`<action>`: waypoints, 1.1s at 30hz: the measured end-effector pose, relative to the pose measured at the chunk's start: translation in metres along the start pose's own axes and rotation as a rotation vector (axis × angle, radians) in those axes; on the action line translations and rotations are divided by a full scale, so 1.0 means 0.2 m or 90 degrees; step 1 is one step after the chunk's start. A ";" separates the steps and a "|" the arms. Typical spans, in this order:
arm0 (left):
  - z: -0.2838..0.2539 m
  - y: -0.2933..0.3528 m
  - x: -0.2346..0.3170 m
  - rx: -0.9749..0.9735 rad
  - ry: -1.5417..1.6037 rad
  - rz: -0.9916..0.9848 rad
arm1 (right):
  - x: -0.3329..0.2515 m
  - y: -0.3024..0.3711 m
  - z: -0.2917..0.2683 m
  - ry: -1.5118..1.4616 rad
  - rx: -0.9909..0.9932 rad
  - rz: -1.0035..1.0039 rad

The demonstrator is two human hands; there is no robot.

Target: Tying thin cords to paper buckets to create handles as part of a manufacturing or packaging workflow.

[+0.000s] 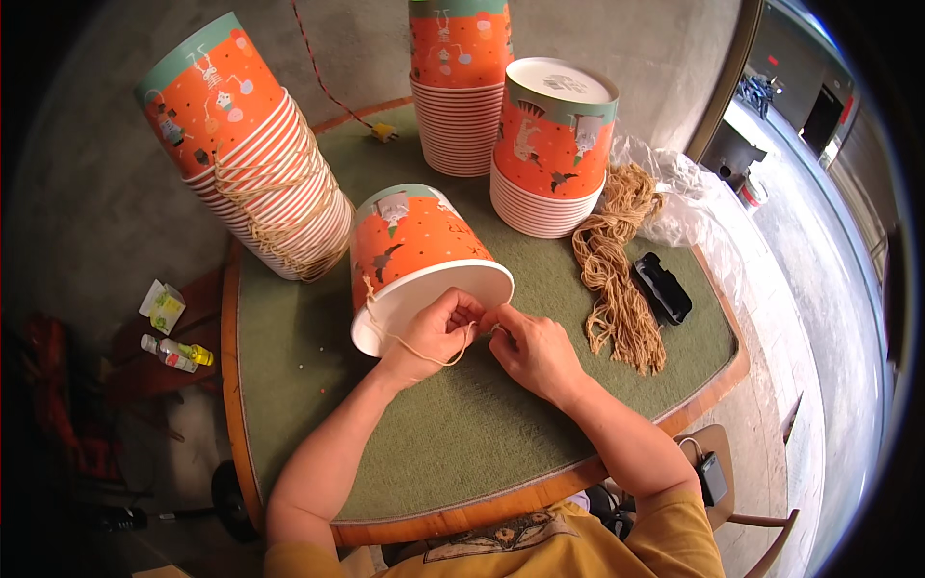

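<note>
A paper bucket (416, 229), orange with a green band and printed figures, lies tipped on the green table with its white open mouth towards me. A thin tan cord (412, 349) is fastened at the left of its rim and loops across the mouth. My left hand (438, 328) reaches in front of the opening, fingers closed in a pinch on the cord near the right side of the rim. Right beside it, my right hand (535, 352) is closed too, pinching the cord end at the rim. Its fingertips partly hide the cord.
Nested bucket stacks stand behind: a leaning cord-wrapped stack (279, 183), a tall stack (461, 116) and an upside-down stack (554, 154). A cord bundle (617, 279), black tray (662, 289) and clear plastic bag (679, 207) lie right. A yellow plug (383, 131) hangs behind.
</note>
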State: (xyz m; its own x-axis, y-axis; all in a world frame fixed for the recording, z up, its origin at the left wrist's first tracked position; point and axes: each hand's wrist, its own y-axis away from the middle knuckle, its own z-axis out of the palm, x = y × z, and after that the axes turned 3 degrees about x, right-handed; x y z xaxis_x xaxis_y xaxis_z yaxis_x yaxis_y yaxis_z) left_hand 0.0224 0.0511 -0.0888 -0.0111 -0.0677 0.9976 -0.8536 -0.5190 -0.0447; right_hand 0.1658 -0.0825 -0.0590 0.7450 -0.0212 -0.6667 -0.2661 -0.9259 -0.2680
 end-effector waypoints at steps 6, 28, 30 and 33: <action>0.05 0.01 -0.01 0.060 -0.084 0.081 | 0.02 -0.01 0.00 -0.006 0.002 -0.014; 0.13 0.00 -0.04 0.271 -0.434 0.334 | 0.01 -0.02 0.03 0.077 0.067 -0.050; 0.13 0.00 -0.04 0.266 -0.402 0.336 | 0.01 -0.02 0.04 0.080 0.069 -0.047; 0.14 0.00 -0.04 0.258 -0.398 0.329 | 0.01 -0.02 0.04 0.074 0.086 -0.048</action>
State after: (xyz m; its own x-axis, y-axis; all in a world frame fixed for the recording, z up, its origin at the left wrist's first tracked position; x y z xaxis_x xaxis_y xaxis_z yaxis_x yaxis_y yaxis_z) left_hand 0.0363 0.0281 -0.0974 0.0444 -0.7642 0.6434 -0.5704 -0.5481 -0.6117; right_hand 0.1639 -0.0760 -0.0640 0.8298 -0.0048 -0.5580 -0.2805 -0.8681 -0.4096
